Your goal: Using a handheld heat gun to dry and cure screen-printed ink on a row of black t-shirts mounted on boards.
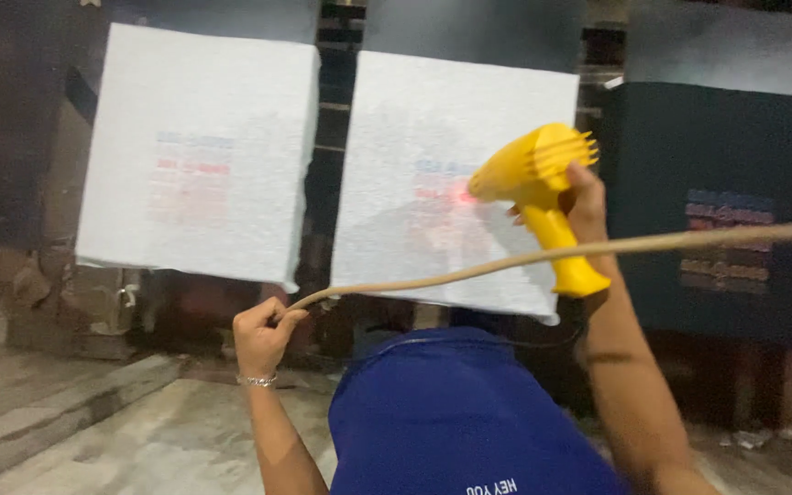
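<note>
Dim blurred wall, right hand (pixel 585 203) fingers clamped on heat gun (pixel 540 197), left hand (pixel 261 335) gripping stick (pixel 543 257).

Both bare arms are raised in front of the person, elbows low and forearms angled upward. The left hand (pixel 261 336), a thin bracelet at its wrist, is curled into a closed fist at chest height, knuckles facing the viewer. The right hand (pixel 585 203) is lifted higher and further out, fingers wrapped shut in a firm grip, wrist bent slightly inward.
</note>
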